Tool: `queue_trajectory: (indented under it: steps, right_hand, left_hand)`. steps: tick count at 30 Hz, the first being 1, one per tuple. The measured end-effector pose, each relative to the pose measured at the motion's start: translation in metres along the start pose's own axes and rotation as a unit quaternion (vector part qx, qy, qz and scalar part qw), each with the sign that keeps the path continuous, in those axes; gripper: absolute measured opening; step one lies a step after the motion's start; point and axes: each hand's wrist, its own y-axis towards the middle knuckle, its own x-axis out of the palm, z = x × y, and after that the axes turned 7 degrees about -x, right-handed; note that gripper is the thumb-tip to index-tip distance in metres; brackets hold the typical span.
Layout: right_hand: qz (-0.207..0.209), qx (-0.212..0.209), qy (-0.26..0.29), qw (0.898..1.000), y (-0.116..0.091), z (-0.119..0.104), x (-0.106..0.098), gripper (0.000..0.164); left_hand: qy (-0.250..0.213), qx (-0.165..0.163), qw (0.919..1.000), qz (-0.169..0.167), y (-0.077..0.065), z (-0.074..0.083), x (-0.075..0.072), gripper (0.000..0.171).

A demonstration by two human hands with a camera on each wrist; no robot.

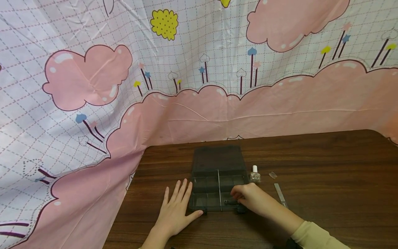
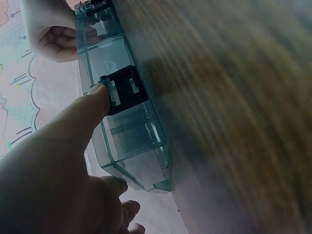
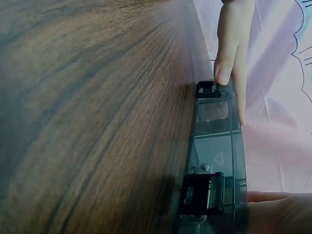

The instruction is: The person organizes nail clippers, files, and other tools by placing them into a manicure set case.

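Note:
A smoky see-through plastic organizer box (image 1: 206,208) lies on the table with its lid folded back and flat. My left hand (image 1: 175,211) rests along its left side with fingers spread. In the left wrist view its thumb presses by a black latch (image 2: 126,90) on the front wall. My right hand (image 1: 253,197) reaches into the front right compartment with curled fingers. Its fingertips pinch at a small dark metal tool (image 1: 229,202) low in that compartment; the tool's far end is hidden by the hand. The second latch (image 3: 197,194) hangs in front, below the right hand.
A nail polish bottle (image 1: 255,175) with a white cap stands just right of the box. Beyond it lie small clear nail tips (image 1: 273,175) and a slim grey nail file (image 1: 280,193), partly behind the right forearm. A printed curtain (image 1: 199,114) hangs behind the wooden table (image 1: 335,180).

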Motion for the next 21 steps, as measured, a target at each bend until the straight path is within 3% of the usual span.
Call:
queue_trajectory:
  steps: [8, 14, 21]
  right_hand:
    - [0.03, -0.012, -0.005, 0.999, -0.003, 0.002, 0.002, 0.023]
    - [0.058, -0.037, 0.04, 0.997, -0.009, 0.004, 0.0, 0.02]
    - [0.128, -0.071, 0.069, 0.987, -0.016, 0.01, -0.014, 0.027]
  left_hand:
    - [-0.004, 0.001, 1.0, 0.001, 0.0, 0.0, -0.001, 0.096]
    - [-0.007, 0.001, 1.0, 0.002, 0.0, -0.001, 0.0, 0.096]
    - [-0.011, -0.001, 0.9999, -0.004, 0.0, -0.001, 0.001, 0.097]
